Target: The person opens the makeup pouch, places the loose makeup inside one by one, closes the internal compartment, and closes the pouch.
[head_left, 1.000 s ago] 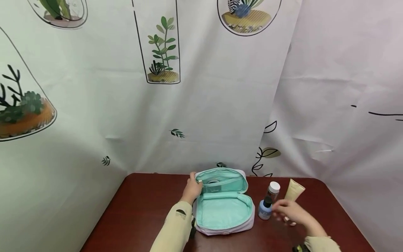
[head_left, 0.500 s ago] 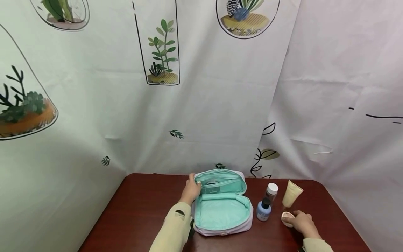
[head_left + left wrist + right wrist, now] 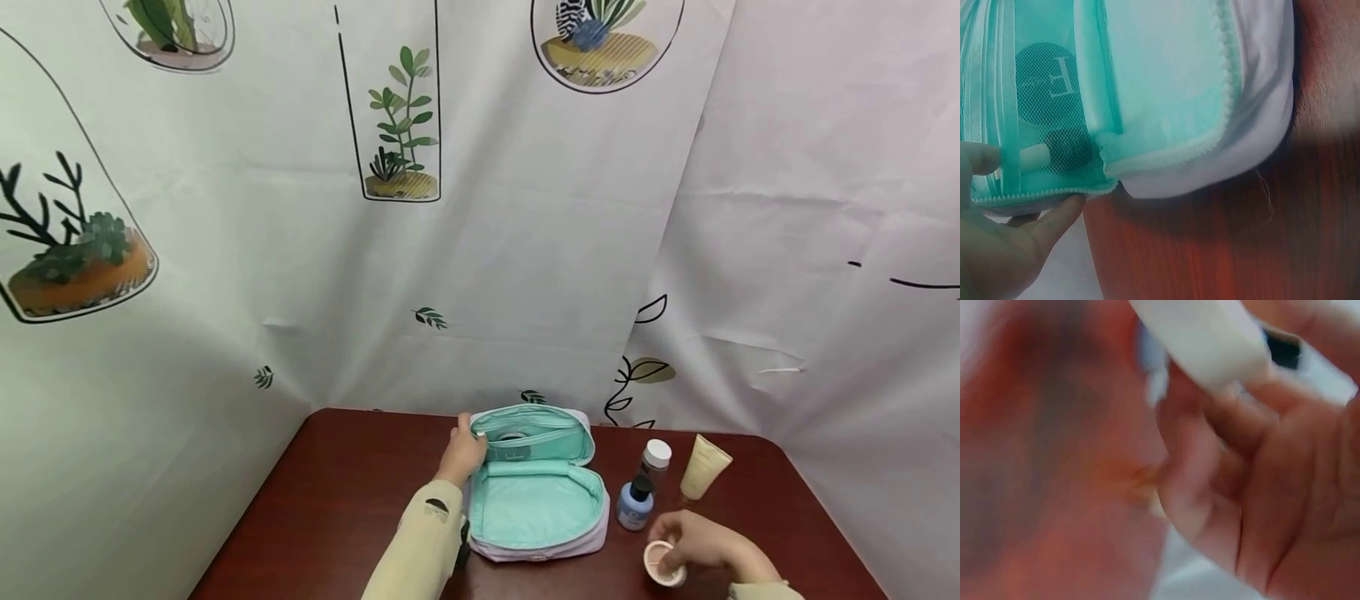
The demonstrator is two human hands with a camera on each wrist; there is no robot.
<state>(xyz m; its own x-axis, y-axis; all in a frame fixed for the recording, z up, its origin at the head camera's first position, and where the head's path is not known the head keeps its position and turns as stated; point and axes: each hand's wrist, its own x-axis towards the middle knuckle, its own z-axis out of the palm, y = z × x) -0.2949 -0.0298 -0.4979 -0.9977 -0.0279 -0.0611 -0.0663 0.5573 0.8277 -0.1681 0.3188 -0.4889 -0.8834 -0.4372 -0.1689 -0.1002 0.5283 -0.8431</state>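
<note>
A lavender toiletry bag with a mint lining lies unzipped, lid folded back. My left hand grips the lid's left edge, thumb inside and fingers behind it. The lid's mesh pocket contains a dark round item with a big letter and a small item with white and dark ends. My right hand holds a small round cream jar by its side, tilted, right of the bag. In the right wrist view the white jar is blurred between thumb and fingers.
Between bag and right hand stands a blue bottle with a black cap. Behind it is a clear bottle with a white cap. A cream-coloured tube stands farther right. The dark red table meets a patterned cloth backdrop.
My right hand moved away from the bottles, reached the jar on the table, then took it and brought it left and nearer to me. My left hand has stayed on the lid.
</note>
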